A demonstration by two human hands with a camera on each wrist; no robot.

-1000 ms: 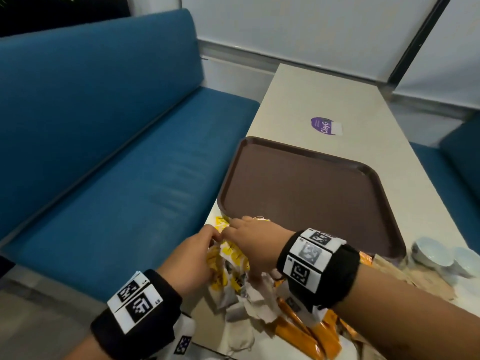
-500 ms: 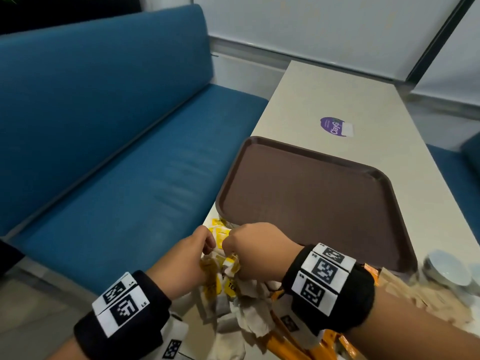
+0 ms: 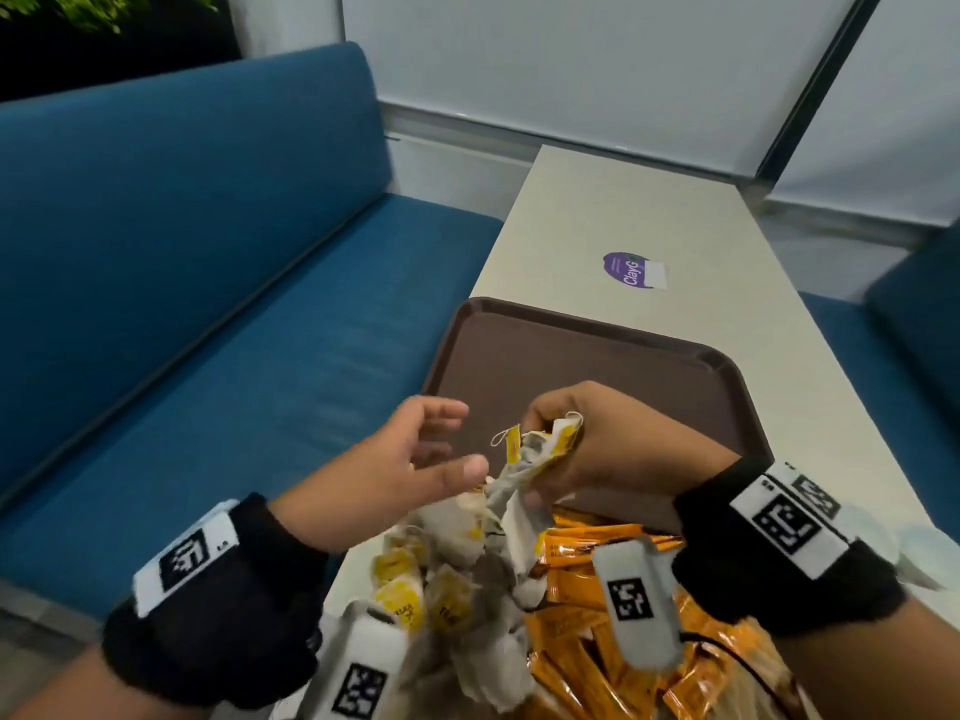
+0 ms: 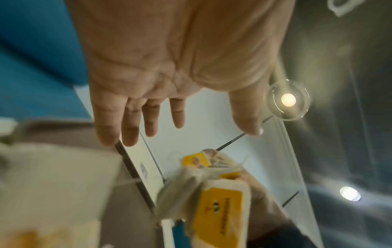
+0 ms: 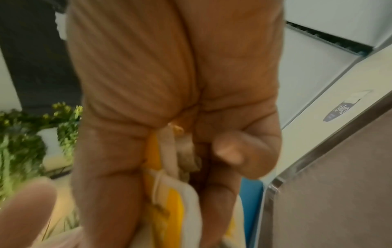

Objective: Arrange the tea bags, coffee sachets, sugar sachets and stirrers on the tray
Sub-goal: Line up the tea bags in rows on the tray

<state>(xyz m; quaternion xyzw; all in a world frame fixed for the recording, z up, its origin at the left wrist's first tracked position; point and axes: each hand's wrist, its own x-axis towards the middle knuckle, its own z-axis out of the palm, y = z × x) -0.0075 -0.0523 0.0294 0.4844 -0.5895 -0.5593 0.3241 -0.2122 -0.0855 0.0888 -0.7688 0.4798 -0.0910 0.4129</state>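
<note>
My right hand (image 3: pixel 576 449) grips a bunch of tea bags (image 3: pixel 535 454) with yellow tags, lifted over the near edge of the brown tray (image 3: pixel 597 376). The same tea bags (image 4: pixel 214 189) show in the left wrist view and, as tea bags (image 5: pixel 169 189), inside my curled fingers in the right wrist view. My left hand (image 3: pixel 415 459) hovers just left of the bunch, fingers spread and empty; the left hand (image 4: pixel 169 100) shows its open palm. A heap of tea bags (image 3: pixel 441 589) and orange coffee sachets (image 3: pixel 587 605) lies on the table below my wrists.
The white table (image 3: pixel 649 220) carries a purple sticker (image 3: pixel 631 270) beyond the tray. A blue bench (image 3: pixel 208 330) runs along the left, another blue seat (image 3: pixel 914 345) on the right. A plant (image 5: pixel 31 134) appears in the right wrist view.
Both hands rose from the heap. My right hand lifted a bunch of tea bags toward the tray, and my left hand let go and opened its fingers.
</note>
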